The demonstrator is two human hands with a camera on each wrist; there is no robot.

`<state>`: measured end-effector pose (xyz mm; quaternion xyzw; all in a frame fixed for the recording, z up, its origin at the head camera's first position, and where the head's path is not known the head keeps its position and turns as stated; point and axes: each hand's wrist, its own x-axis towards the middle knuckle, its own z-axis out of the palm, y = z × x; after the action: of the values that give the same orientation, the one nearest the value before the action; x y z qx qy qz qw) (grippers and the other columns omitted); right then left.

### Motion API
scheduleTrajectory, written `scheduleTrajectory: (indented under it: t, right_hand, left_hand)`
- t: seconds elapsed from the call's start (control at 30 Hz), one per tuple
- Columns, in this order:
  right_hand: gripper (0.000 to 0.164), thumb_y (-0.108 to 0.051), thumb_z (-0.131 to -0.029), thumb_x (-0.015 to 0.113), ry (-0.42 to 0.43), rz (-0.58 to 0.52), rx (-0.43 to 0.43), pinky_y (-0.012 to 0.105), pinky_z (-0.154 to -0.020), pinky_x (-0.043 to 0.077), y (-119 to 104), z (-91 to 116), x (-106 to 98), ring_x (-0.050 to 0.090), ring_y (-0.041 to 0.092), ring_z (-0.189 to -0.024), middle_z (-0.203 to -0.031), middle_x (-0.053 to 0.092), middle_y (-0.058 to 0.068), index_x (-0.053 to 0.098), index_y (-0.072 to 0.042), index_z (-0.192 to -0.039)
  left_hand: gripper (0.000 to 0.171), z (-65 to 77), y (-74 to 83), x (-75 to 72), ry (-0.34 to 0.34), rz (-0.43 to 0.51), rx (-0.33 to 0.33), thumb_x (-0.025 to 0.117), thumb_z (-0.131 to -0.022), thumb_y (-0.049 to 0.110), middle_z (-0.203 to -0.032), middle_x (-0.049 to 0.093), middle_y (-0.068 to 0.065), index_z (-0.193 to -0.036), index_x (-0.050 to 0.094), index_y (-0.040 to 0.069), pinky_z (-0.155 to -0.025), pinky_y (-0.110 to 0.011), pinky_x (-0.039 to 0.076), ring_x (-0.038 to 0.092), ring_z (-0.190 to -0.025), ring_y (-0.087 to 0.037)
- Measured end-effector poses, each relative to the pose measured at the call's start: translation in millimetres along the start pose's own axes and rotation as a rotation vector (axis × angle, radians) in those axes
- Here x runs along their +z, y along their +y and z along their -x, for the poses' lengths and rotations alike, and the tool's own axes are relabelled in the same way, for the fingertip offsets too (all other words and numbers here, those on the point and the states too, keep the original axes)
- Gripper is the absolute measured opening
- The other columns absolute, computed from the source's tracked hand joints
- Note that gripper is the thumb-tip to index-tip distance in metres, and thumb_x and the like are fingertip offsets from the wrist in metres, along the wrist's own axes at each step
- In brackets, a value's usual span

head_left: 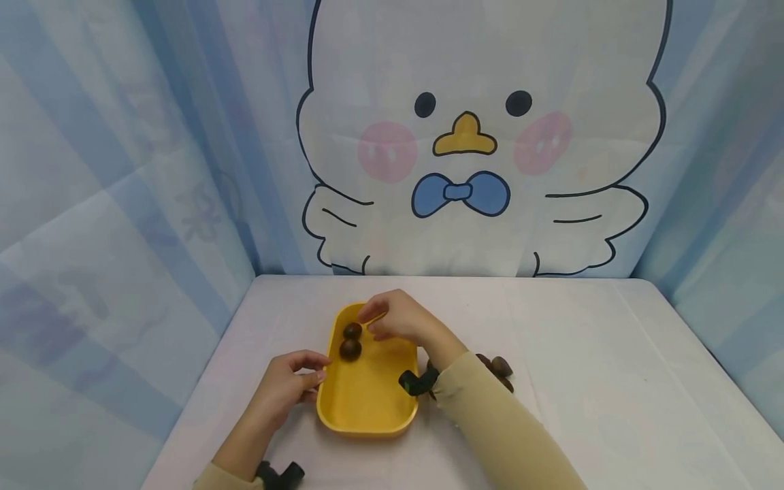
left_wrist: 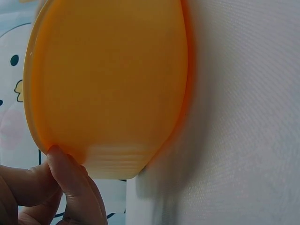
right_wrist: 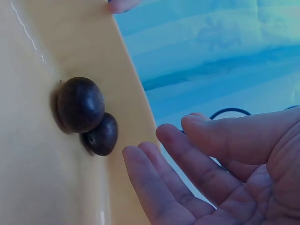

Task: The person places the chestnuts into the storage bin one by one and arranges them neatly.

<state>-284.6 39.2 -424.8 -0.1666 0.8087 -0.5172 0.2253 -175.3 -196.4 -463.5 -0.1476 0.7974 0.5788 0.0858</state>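
A yellow tray with rounded corners lies on the white table. Inside it, two dark brown, glossy chestnuts sit close together near the far left corner; the right wrist view shows the pair of chestnuts against the tray wall. My left hand pinches the tray's left rim, its thumb at the edge in the left wrist view. Over the tray's far right part hangs my right hand, fingers relaxed and slightly bent, with nothing between them.
To the right of the tray, several more chestnuts lie on the table, partly hidden by the right sleeve. Dark wrist cameras sit on both wrists. Behind the table hangs a curtain with a cartoon bird.
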Motion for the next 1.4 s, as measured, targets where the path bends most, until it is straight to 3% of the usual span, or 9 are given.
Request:
scheduleTrajectory:
  t: [0.5,0.93,1.17,1.4]
  right_hand:
    - [0.030,0.001,-0.098,0.070,-0.007,-0.028,-0.012,0.039,-0.094,0.066,3,17,-17,0.070,0.040,-0.125,-0.135,0.073,0.018,0.074,-0.004,-0.128]
    - [0.035,-0.001,-0.098,0.073,0.026,-0.013,-0.043,0.039,-0.095,0.066,6,38,-38,0.074,0.032,-0.117,-0.138,0.072,0.018,0.073,-0.008,-0.133]
    - [0.036,0.000,-0.097,0.071,0.030,-0.011,-0.056,0.040,-0.096,0.065,12,52,-49,0.070,0.041,-0.125,-0.138,0.072,0.019,0.072,-0.005,-0.133]
    - [0.037,-0.001,-0.097,0.070,0.059,0.008,-0.052,0.040,-0.096,0.065,20,65,-60,0.069,0.041,-0.127,-0.139,0.071,0.020,0.071,-0.004,-0.134]
  left_hand:
    - [0.024,0.2,0.0,0.5,0.003,0.004,-0.003,0.070,-0.096,-0.004,-0.109,0.068,-0.013,-0.118,0.078,0.003,-0.067,-0.029,0.064,0.063,-0.076,-0.020]
    - [0.025,-0.5,0.3,0.4,-0.001,-0.005,-0.009,0.070,-0.096,-0.003,-0.112,0.068,-0.014,-0.119,0.078,0.004,-0.069,-0.030,0.064,0.063,-0.077,-0.020]
    - [0.024,-1.3,-1.5,1.1,0.002,0.001,0.000,0.071,-0.096,-0.003,-0.111,0.068,-0.013,-0.118,0.078,0.003,-0.067,-0.030,0.064,0.063,-0.077,-0.020]
    - [0.025,-2.8,-3.1,2.8,0.008,0.014,0.009,0.071,-0.095,-0.004,-0.108,0.068,-0.012,-0.118,0.078,0.003,-0.065,-0.029,0.064,0.063,-0.075,-0.020]
